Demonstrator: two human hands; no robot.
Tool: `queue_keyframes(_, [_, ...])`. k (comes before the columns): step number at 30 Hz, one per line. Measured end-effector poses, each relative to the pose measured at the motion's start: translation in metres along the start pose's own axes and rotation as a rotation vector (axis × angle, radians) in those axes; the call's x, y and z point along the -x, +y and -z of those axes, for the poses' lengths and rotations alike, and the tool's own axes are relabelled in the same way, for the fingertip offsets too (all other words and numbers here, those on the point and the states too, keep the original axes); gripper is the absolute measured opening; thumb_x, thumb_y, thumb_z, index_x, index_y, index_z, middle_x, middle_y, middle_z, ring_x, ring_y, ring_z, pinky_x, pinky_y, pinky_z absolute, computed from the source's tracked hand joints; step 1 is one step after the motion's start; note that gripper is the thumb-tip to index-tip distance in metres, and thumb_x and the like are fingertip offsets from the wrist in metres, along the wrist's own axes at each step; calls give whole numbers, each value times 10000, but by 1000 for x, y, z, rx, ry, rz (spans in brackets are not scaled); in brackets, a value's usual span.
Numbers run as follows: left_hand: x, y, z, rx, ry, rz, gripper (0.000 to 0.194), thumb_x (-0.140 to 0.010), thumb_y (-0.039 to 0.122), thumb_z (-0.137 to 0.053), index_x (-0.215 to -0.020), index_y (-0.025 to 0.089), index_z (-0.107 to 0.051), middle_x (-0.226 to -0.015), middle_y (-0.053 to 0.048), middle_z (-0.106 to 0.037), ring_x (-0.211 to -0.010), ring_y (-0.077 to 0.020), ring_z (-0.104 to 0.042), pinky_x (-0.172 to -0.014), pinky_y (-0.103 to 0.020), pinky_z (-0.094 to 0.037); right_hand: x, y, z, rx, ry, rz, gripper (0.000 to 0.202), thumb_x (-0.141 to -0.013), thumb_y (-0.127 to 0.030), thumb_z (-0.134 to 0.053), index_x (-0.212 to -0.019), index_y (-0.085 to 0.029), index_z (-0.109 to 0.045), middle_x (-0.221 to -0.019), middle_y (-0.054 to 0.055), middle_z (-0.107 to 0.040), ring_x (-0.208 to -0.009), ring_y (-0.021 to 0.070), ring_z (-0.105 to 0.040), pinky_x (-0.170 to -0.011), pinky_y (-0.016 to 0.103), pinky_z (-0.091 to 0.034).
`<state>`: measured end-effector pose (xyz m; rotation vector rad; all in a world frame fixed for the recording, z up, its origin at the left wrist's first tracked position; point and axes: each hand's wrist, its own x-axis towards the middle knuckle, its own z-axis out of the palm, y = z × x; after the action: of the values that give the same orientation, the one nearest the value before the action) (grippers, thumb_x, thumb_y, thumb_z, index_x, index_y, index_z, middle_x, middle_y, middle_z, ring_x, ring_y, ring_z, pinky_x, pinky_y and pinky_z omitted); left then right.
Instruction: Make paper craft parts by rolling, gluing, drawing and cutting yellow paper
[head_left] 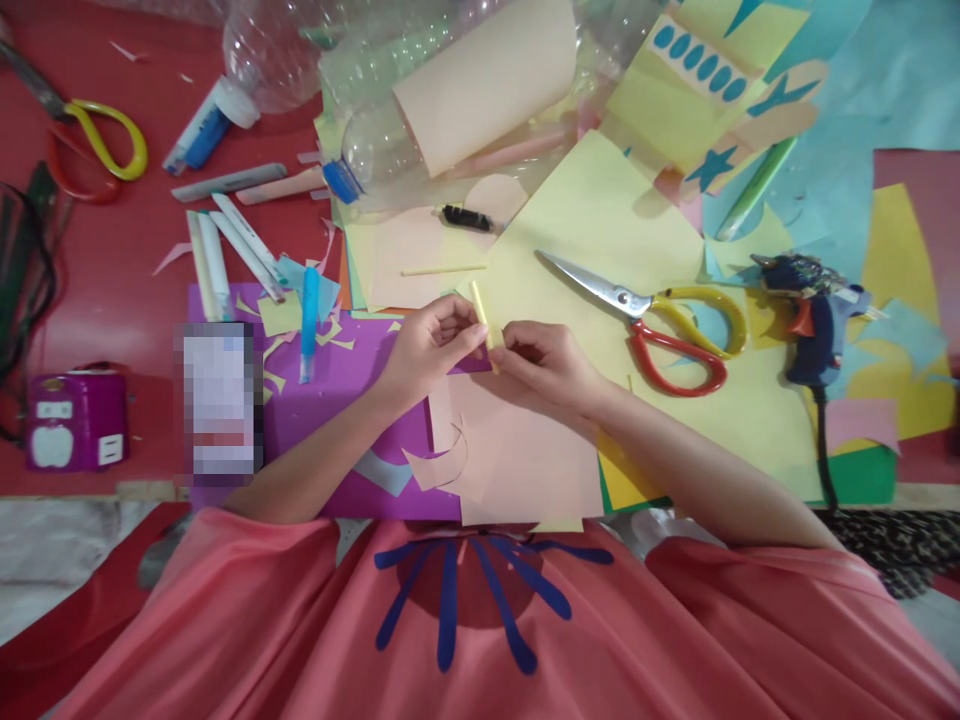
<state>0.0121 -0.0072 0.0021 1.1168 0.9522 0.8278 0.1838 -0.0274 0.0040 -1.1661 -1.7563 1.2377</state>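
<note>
Between my hands is a small rolled strip of yellow paper (pixel 481 305), held almost upright. My left hand (pixel 439 345) pinches its left side with thumb and fingers. At its lower end, my right hand (pixel 544 360) grips it between thumb and curled fingers. Both hands are over sheets of pink paper (pixel 525 450) and purple paper (pixel 330 400). A thin yellow paper stick (pixel 444 270) lies just beyond my left hand. Scissors with one red and one yellow handle (pixel 645 315) lie to the right of my right hand, blades partly apart.
A glue gun (pixel 817 330) with its cord lies at the right. Clear plastic bottles (pixel 375 155) and a pink paper roll (pixel 495 80) fill the back. On the left are markers (pixel 244 240), a phone (pixel 221 405), a purple box (pixel 77 420) and a second pair of scissors (pixel 105 140).
</note>
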Motion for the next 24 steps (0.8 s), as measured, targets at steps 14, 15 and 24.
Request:
queue_keyframes(14, [-3,4,0,57,90,67,303,-660,349,-812,-700,163,-576,-610,51,-608,-520,-56,-576,-565,-196,-503,-2,-8,11,146,-61,-121,331,-899,-359,-511,-616,-189,-486,-559,-35,-449,-535,81,-356,-522,257,-272])
queue_keyframes(15, [-3,4,0,64,97,74,302,-659,348,-810,-700,165,-574,-617,52,-609,-518,-54,-579,-563,-196,-506,-3,-11,18,208,-88,-148,333,-907,-370,-509,-631,-183,-519,-574,-23,-490,-540,85,-383,-530,261,-281])
queue_keyframes(24, [-4,2,0,62,110,101,223,-720,240,-754,-699,167,-545,-599,67,-592,-505,-31,-562,-558,-173,-513,42,-38,124,773,37,-782,175,-821,-419,-654,-853,-250,-683,-756,33,-694,-598,147,-557,-588,320,-385])
